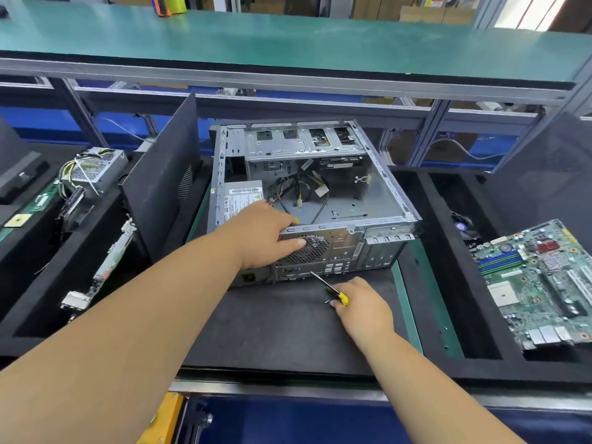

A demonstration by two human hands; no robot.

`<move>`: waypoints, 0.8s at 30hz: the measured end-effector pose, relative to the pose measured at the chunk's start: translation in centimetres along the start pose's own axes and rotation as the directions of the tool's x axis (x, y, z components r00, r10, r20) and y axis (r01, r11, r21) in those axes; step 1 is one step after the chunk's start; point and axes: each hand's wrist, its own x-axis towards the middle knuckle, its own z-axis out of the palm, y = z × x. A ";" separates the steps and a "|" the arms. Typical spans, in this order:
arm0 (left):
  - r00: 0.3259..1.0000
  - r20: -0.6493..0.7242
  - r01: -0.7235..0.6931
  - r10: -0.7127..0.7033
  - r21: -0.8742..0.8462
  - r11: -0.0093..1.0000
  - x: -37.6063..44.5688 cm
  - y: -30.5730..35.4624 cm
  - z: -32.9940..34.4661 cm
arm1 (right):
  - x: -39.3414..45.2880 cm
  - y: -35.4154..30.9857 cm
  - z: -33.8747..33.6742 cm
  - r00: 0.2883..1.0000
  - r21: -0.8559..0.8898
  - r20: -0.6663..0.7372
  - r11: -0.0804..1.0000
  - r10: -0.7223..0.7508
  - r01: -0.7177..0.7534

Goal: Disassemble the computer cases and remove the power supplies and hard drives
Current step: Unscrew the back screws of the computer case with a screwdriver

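An open grey computer case lies on its side on a black mat, its rear panel facing me. A power supply with a white label sits inside at the near left, with loose cables beside it. A hard drive shows under the drive cage at the far side. My left hand grips the case's top rear edge by the fan grille. My right hand holds a yellow-handled screwdriver, its tip against the rear panel's lower part.
A black side panel stands upright left of the case. The left bin holds a removed power supply and cards. A green motherboard lies in the right bin. A green shelf overhangs the bench's far side.
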 end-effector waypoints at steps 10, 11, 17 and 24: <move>0.965 -0.249 0.025 -0.087 -0.245 0.969 -1.0 2.7 0.0 | 0.6 1.7 -0.2 0.972 -0.010 0.034 0.972 -0.233 0.234; 0.940 -0.328 0.000 -0.090 -0.266 0.964 -1.1 3.4 0.0 | 0.6 2.0 -0.4 0.971 0.001 0.027 0.971 -0.240 0.240; 0.872 -0.486 -0.069 -0.062 -0.246 0.967 -0.1 8.3 0.8 | 0.1 6.4 -3.7 0.972 0.058 -0.048 0.971 -0.231 0.233; 0.873 -0.484 -0.186 0.069 -0.200 0.962 3.1 15.8 3.0 | -0.8 15.5 -9.0 0.992 0.089 -0.124 0.996 -0.015 0.026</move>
